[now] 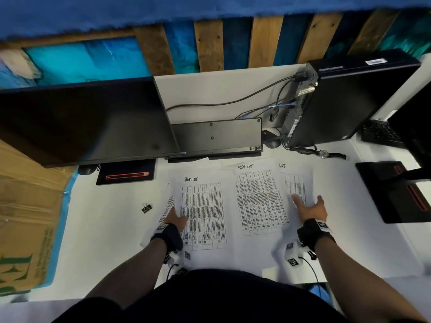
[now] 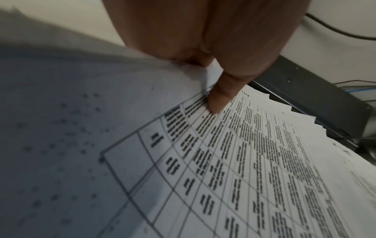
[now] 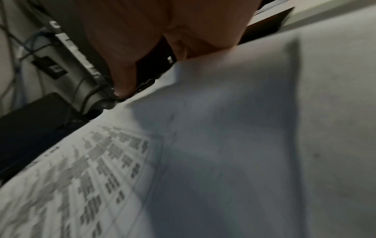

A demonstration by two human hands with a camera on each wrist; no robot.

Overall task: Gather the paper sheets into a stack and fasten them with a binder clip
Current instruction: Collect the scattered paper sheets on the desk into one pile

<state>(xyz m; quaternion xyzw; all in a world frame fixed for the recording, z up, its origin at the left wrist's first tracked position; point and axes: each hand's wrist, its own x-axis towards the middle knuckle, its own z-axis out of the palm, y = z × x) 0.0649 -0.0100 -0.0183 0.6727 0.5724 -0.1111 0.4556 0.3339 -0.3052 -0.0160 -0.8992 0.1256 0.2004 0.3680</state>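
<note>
Paper sheets (image 1: 258, 201) unstacked — left hand (image 1: 178, 220) pinches 1 edge, right hand (image 1: 311, 209) splayed, empty; binder clip (image 1: 146, 208) unused.

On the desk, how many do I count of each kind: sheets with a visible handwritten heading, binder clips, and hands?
Sheets with a visible heading: 3
Binder clip: 1
Hands, left hand and right hand: 2
Total: 6

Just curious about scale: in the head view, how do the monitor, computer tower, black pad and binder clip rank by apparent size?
1. monitor
2. computer tower
3. black pad
4. binder clip, by far the smallest
</note>
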